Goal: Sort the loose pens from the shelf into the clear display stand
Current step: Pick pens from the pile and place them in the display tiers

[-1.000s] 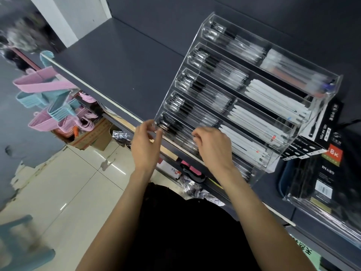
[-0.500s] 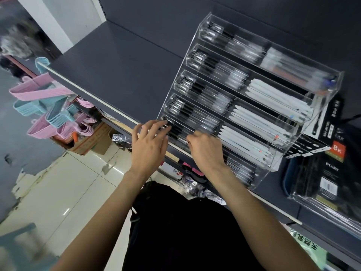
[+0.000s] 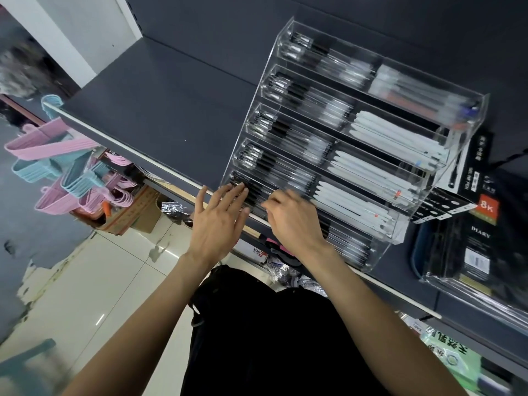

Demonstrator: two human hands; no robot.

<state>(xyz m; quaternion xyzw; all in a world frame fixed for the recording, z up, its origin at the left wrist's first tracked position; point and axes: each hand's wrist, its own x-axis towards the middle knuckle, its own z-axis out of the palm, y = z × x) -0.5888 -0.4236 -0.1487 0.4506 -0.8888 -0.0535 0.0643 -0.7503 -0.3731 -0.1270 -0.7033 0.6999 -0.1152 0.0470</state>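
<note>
Your left hand (image 3: 220,221) lies spread, fingertips on the pens (image 3: 257,192) at the stand's (image 3: 285,47) lowest tier; your right hand (image 3: 294,221) curls over the same row, grip hidden. Pens look light, stiff and slick, prone to rolling, so pinch one mid-barrel. Tiers behind are filled, white pens (image 3: 400,138) on the right.

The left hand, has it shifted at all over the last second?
Yes. The left hand has opened out and slid right, from the corner of the clear display stand, so its straight fingers now lie over the black pens in the lowest tray.
</note>
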